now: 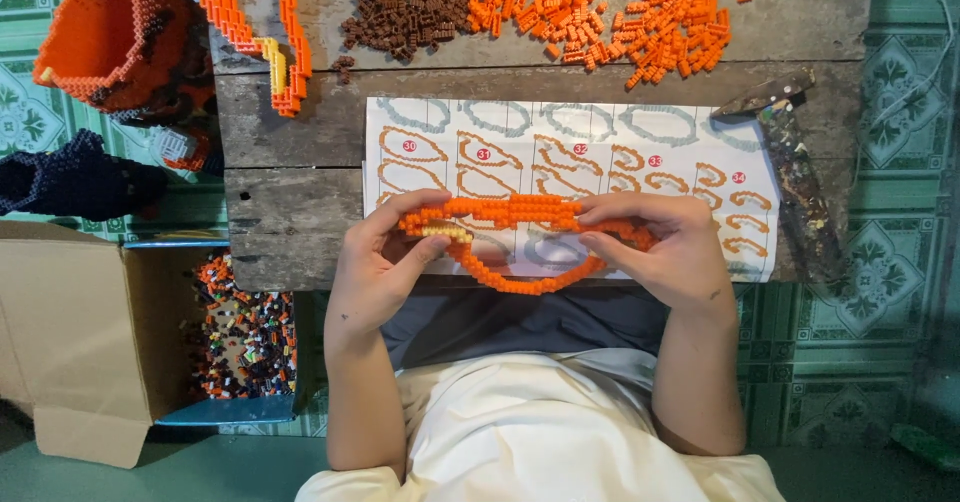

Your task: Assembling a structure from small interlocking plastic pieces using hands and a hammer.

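Observation:
Both my hands hold a flat loop built of small orange bricks (515,247) over the near edge of a printed pattern sheet (560,152). My left hand (385,262) grips the loop's left end, where a few cream bricks show, thumb beneath and fingers on top. My right hand (665,247) pinches the right end. The loop's lower strand sags between my hands. The sheet shows curved orange and grey outlines.
A worn wooden board (290,212) carries a pile of loose orange bricks (620,17), brown bricks (405,12) and an orange strip with yellow (280,57). An orange brick-built shell (110,37) sits top left, a cardboard box (70,332) and tray of mixed bricks (245,337) lower left, a paint-stained tool (790,162) right.

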